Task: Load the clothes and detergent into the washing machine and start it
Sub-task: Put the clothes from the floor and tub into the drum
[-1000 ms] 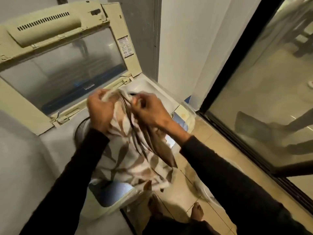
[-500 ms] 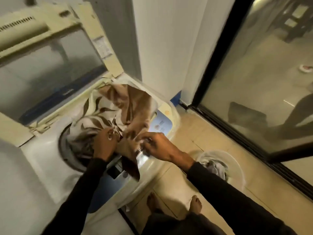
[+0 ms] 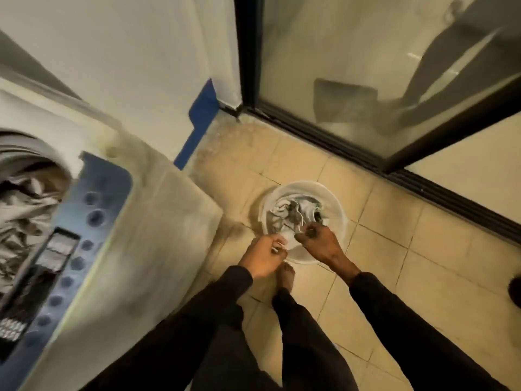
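A top-loading washing machine (image 3: 158, 221) stands at the left, its blue control panel (image 3: 76, 235) facing me. The patterned brown and cream cloth (image 3: 25, 204) lies inside the drum. On the floor to the right of the machine sits a white bucket (image 3: 335, 204) holding grey and white clothes (image 3: 293, 214). Both my hands reach down into the bucket. My left hand (image 3: 262, 256) pinches a white piece of cloth at the bucket's near rim. My right hand (image 3: 321, 241) is closed on the clothes inside.
A glass sliding door with a black frame (image 3: 366, 148) runs along the right, its track on the beige tiled floor (image 3: 423, 277). A blue strip (image 3: 201, 114) lines the wall corner behind the machine. My bare foot (image 3: 286, 275) stands just in front of the bucket.
The patterned cloth has left my hands and now lies in the drum. My view has swung right and down, and both hands have moved from the machine to the bucket on the floor.
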